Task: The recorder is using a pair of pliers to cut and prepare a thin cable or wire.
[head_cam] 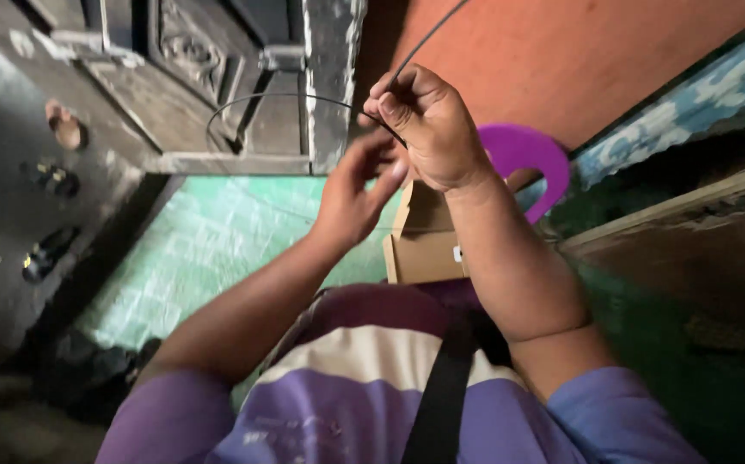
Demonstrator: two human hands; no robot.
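Observation:
My right hand is raised in front of me, its fingers pinched on a thin black wire that loops out to the left and also runs up toward the top edge. My left hand sits just below and left of it, fingers curled up against the wire near the right hand's fingertips. A small brown cardboard box rests below both hands, partly hidden by my right forearm.
A purple plastic stool stands behind the box. A dark carved wooden door is at the upper left, above a green tiled floor. Sandals lie on the left. A wooden plank is at right.

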